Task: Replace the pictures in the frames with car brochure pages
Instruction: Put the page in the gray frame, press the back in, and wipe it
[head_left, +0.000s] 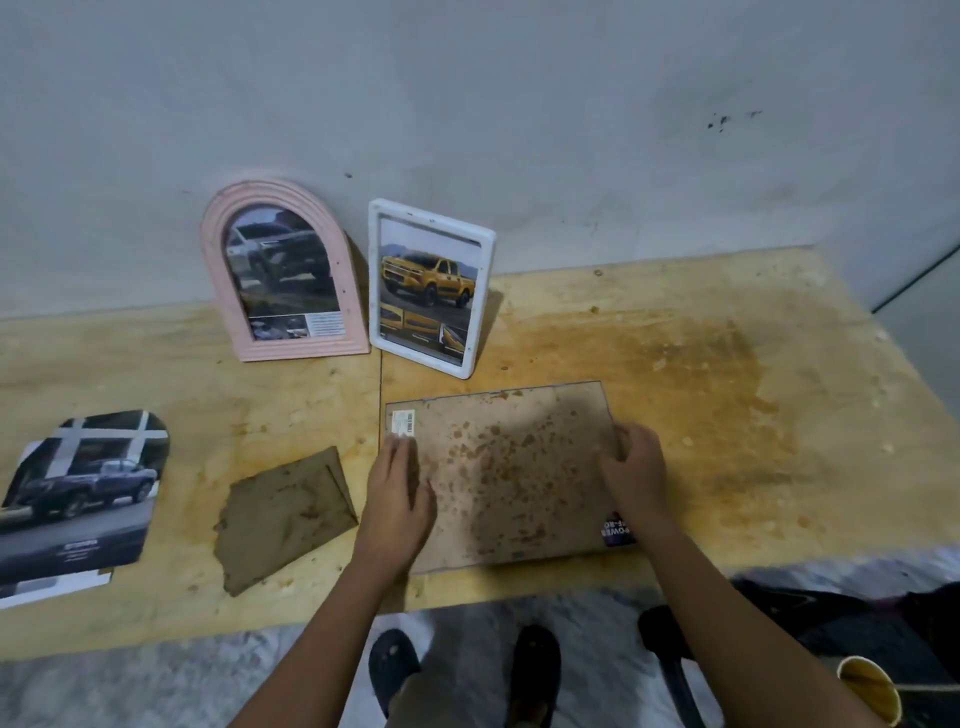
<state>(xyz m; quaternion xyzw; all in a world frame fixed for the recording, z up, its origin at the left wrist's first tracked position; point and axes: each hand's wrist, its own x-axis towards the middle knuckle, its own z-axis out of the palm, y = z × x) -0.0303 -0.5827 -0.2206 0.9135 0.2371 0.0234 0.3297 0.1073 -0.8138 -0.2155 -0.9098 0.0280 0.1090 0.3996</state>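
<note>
- The left hand (400, 486) presses flat, fingers straight, on the backing board (509, 467) near the front edge of the tabletop (701, 364), probably steadying it.
- The right hand (636, 467) curls its fingers round the board's right edge.
- A brochure page (618, 531) peeks out beneath its near right corner.

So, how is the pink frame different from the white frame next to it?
The pink frame has an arched top; the white frame is a plain rectangle. The pink frame holds a page with a dark pickup; the white frame shows a yellow pickup. The pink frame stands on the left, the white frame on its right. Both stand upright on the table by the wall, each with a car brochure page inside.
</note>
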